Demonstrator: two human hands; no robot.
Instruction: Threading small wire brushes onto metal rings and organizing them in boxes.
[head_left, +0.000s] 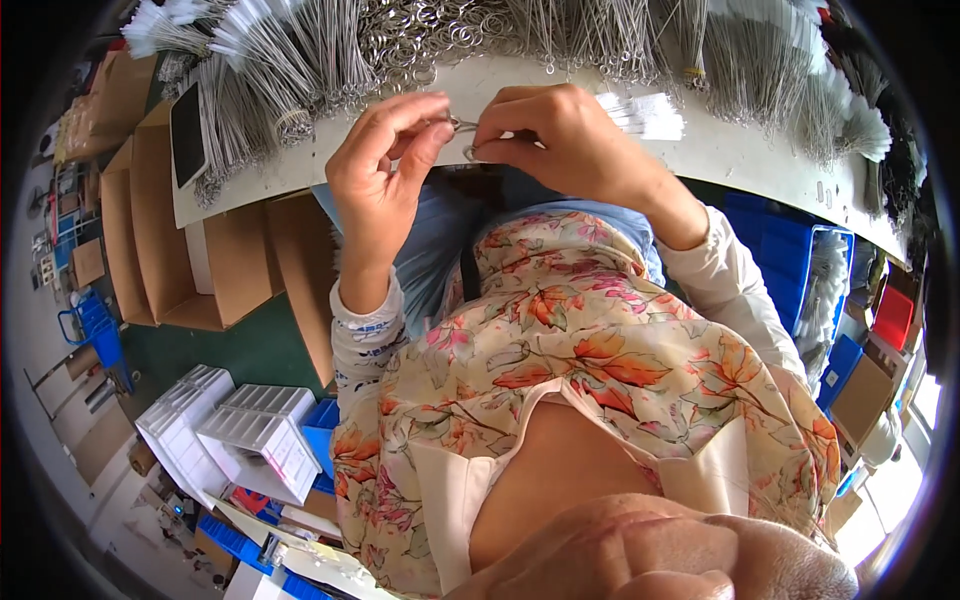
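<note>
My left hand (378, 180) and my right hand (560, 135) meet over the near edge of a white worktable (730, 150). Between their fingertips they pinch a small metal ring (463, 126) with a thin wire part; both hands grip it. Just beyond the hands lies a heap of loose metal rings (420, 40). Bundles of thin wire loops with white tips (260, 70) cover the far side of the table.
A dark phone (187, 135) lies at the table's left end. Open cardboard boxes (190, 270) stand on the floor at left, white plastic trays (250, 430) lower left, blue crates (790, 250) at right. A small stack of white strips (650, 115) lies right of my hands.
</note>
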